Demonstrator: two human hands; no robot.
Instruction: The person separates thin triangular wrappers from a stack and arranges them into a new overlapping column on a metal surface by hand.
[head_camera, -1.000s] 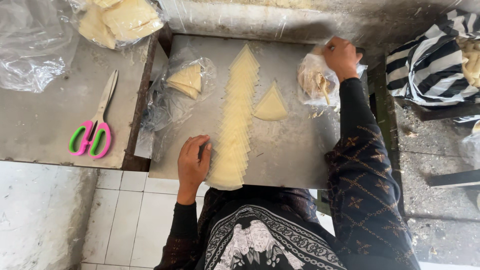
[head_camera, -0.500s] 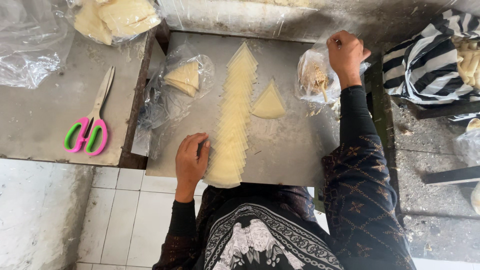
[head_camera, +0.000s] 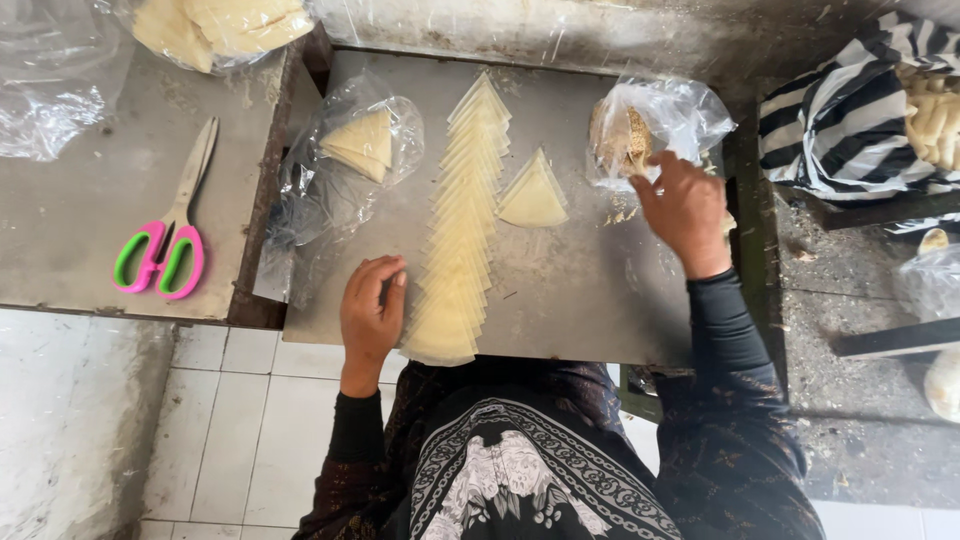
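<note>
Item: metal tabletop (head_camera: 560, 300), grey, scuffed, seen from above; its far edge is hidden under clear plastic sheeting.

Item: row of thin pale triangular wrappers (head_camera: 458, 230), overlapped in 1 long line running from the far side to the near edge; the count cannot be made out.

Item: left hand (head_camera: 370, 312), fingers curled, its grip loosely bent with fingertips touching the near end of the row at its left side; it lies where it lay 0.5 s ago.

Item: right hand (head_camera: 685, 208), resting against the clear plastic bag (head_camera: 650, 125) of brownish crumbly filling; the fingertips are masked by the bag's film, so whether the grip pinches anything cannot be told. It has come down from the bag's top since 0.5 s ago.

Item: 1 folded triangle (head_camera: 532, 192), lying apart, between the row and the bag.

Item: second clear bag (head_camera: 352, 150) holding more triangles, left of the row.

Item: scissors (head_camera: 168, 235), pink and green handles, on the adjoining surface to the left.

Item: striped black-and-white cloth (head_camera: 850, 110), right, cut off by the frame; contents hard to make out.
</note>
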